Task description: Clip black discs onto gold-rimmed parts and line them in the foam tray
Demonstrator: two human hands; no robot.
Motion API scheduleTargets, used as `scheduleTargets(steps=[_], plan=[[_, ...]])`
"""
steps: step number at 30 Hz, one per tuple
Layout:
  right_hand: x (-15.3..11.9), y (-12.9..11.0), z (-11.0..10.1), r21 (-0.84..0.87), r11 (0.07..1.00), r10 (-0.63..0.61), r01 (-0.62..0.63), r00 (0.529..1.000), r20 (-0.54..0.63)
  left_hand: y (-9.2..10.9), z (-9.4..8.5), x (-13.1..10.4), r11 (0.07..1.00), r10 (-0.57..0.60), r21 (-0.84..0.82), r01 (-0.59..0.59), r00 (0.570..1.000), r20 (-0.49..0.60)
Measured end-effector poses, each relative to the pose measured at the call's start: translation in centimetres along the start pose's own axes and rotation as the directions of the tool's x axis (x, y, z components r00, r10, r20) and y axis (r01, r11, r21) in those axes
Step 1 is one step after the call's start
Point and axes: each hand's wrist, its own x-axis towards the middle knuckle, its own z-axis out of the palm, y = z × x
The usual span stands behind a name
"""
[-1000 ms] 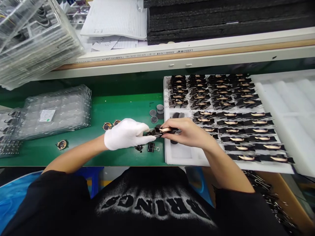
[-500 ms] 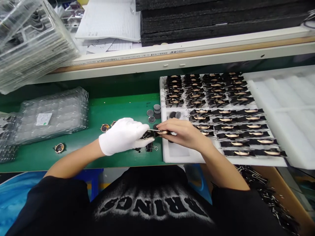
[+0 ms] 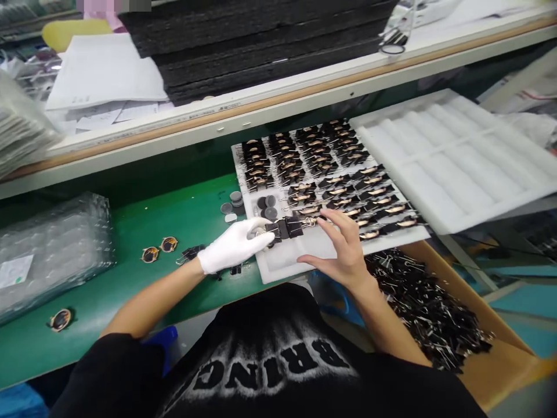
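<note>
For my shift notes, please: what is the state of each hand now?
Left hand: closed, holding black clips.
Right hand: open, fingertips near the clips; touching cannot be told.

This looks like a factory workshop, at a small-parts assembly station. A long green workbench (image 3: 195, 212) runs beneath a wood-edged shelf (image 3: 304, 104) stacked with thick black sheets (image 3: 261, 52) and paperwork (image 3: 104, 67). On a white compartmented tray (image 3: 278, 267), binder-clipped pieces (image 3: 319, 157) stand in repeated rows, pointing to batch production; a matching tray (image 3: 456, 157) lies beside it. A cardboard box (image 3: 509, 371) holds loose binder clips (image 3: 426, 307) in bulk, while clear plastic trays (image 3: 61, 249) and gold-rimmed, watch-like parts (image 3: 150, 254) sit on the bench.
</note>
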Motion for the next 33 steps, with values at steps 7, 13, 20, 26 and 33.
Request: scheduleTargets(steps=[7, 13, 20, 26, 33], plan=[[-5.8, -0.5, -1.2, -0.081, 0.925, 0.355, -0.372, 0.919, -0.175, 0.5, 5.3, 3.8, 0.829, 0.292, 0.512, -0.226, 0.955, -0.051], [-4.7, 0.5, -1.4, -0.169, 0.917, 0.342, -0.362, 0.930, -0.137, -0.2, 7.7, 5.6, 0.636, 0.557, 0.664, -0.392, 0.829, -0.044], [-3.2, -0.2, -1.4, 0.038, 0.974, 0.227, -0.224, 0.942, -0.249, 1.3, 6.8, 4.5, 0.880, 0.351, 0.418, -0.226, 0.902, -0.250], [-4.1, -4.0, 2.6, -0.313, 0.942, -0.037, -0.119, 0.892, -0.451, 4.4, 7.3, 3.8, 0.992, -0.054, -0.114, 0.053, 0.999, -0.009], [-5.7, -5.9, 4.9, -0.319, 0.890, 0.182, -0.325, 0.896, -0.406, 5.1, 7.6, 7.9, 0.867, 0.260, 0.431, -0.251, 0.965, 0.038]])
